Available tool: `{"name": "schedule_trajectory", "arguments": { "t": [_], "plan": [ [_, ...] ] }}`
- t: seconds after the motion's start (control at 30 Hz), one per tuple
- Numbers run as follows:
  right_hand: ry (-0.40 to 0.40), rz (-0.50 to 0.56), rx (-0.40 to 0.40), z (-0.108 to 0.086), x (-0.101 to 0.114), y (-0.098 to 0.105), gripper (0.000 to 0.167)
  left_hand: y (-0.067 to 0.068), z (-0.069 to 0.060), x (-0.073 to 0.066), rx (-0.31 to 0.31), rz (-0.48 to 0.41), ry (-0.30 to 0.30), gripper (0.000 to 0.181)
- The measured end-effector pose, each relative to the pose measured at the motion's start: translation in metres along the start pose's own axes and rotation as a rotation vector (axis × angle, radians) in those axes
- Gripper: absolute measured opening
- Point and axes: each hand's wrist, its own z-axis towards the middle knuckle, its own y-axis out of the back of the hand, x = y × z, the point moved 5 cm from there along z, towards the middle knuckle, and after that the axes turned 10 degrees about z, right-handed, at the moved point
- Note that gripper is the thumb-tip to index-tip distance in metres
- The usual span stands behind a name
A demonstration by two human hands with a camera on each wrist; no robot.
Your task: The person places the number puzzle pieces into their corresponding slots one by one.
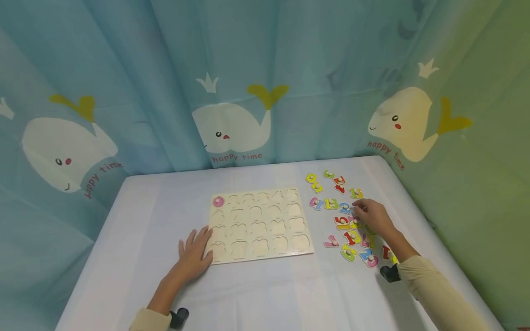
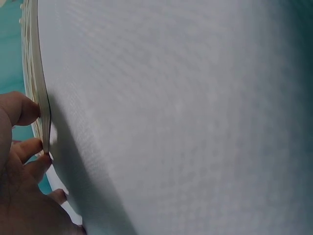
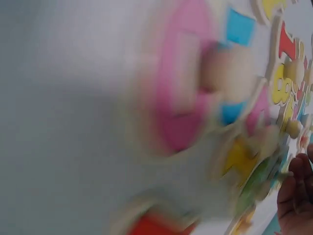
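The pale puzzle board (image 1: 248, 248) lies flat with rows of shallow recesses; a round pink piece (image 1: 218, 201) fills its top-left one. My left hand (image 1: 191, 256) rests with spread fingers on the board's left edge; the left wrist view shows fingertips (image 2: 30, 111) against that edge. Over the upper part of the number pieces hovers my right hand (image 1: 374, 218), its fingertips beside a blue number piece (image 1: 344, 208). In the right wrist view my right hand (image 3: 296, 193) is at the right edge; whether its fingers pinch a piece is unclear.
Colourful knobbed number pieces lie scattered right of the board, among them a yellow-green one (image 1: 348, 252) and a pink one (image 1: 331, 242). A white cloth (image 1: 265, 294) covers the table. Whale-print curtains (image 1: 165, 92) hang behind and at the sides.
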Motion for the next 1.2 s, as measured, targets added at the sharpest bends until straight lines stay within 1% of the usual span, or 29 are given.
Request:
{"name": "schedule_trajectory", "arguments": {
  "t": [0.13, 0.2, 0.27, 0.33, 0.4, 0.47, 0.5, 0.53, 0.6, 0.7, 0.73, 0.8, 0.87, 0.97, 1.07, 1.17, 1.2],
  "plan": [
    [0.003, 0.045, -0.112, 0.034, 0.008, -0.005, 0.026, 0.001, 0.001, 0.002, -0.015, -0.007, -0.002, 0.056],
    [-0.009, 0.058, -0.147, 0.051, 0.010, -0.005, 0.029, -0.001, 0.002, 0.002, -0.017, -0.010, -0.001, 0.056],
    [-0.012, 0.039, -0.142, 0.068, 0.011, -0.007, 0.032, -0.004, 0.001, 0.001, -0.023, -0.019, 0.005, 0.056],
    [-0.026, 0.006, -0.100, 0.082, 0.010, -0.009, 0.034, -0.006, 0.001, -0.001, -0.033, -0.032, 0.007, 0.056],
    [-0.042, -0.040, -0.055, 0.092, 0.007, -0.011, 0.034, -0.009, 0.001, -0.003, -0.038, -0.034, 0.004, 0.056],
    [-0.071, -0.069, -0.021, 0.096, 0.004, -0.012, 0.032, -0.010, 0.001, -0.004, -0.032, -0.031, 0.003, 0.055],
    [-0.089, -0.077, -0.018, 0.097, 0.004, -0.013, 0.031, -0.011, 0.000, -0.004, -0.030, -0.026, 0.004, 0.055],
    [-0.097, -0.082, -0.025, 0.097, 0.004, -0.014, 0.030, -0.010, 0.000, -0.004, -0.031, -0.020, 0.005, 0.055],
    [-0.103, -0.072, -0.063, 0.098, 0.007, -0.015, 0.028, -0.008, -0.001, -0.002, -0.035, -0.014, 0.011, 0.055],
    [-0.033, -0.026, -0.148, 0.102, 0.022, -0.018, 0.026, -0.003, -0.001, 0.004, -0.056, -0.007, 0.025, 0.055],
    [-0.004, -0.006, -0.167, 0.100, 0.027, -0.018, 0.027, -0.002, -0.002, 0.004, -0.058, -0.007, 0.024, 0.055],
    [0.055, 0.029, -0.179, 0.099, 0.039, -0.023, 0.029, -0.002, -0.002, 0.005, -0.057, -0.007, 0.028, 0.056],
    [0.098, 0.080, -0.152, 0.098, 0.055, -0.034, 0.029, -0.002, -0.003, 0.006, -0.057, -0.005, 0.028, 0.056],
    [0.149, 0.131, -0.085, 0.098, 0.084, -0.064, 0.027, -0.002, -0.002, 0.005, -0.058, -0.006, 0.027, 0.056],
    [0.191, 0.133, 0.000, 0.094, 0.122, -0.106, 0.022, -0.004, 0.000, 0.005, -0.050, -0.002, 0.027, 0.056],
    [0.235, 0.100, 0.088, 0.087, 0.161, -0.152, 0.020, -0.004, 0.001, 0.004, -0.042, 0.006, 0.027, 0.055],
    [0.256, 0.085, 0.104, 0.084, 0.172, -0.167, 0.020, -0.004, 0.001, 0.004, -0.039, 0.008, 0.025, 0.055]
  ]
}}
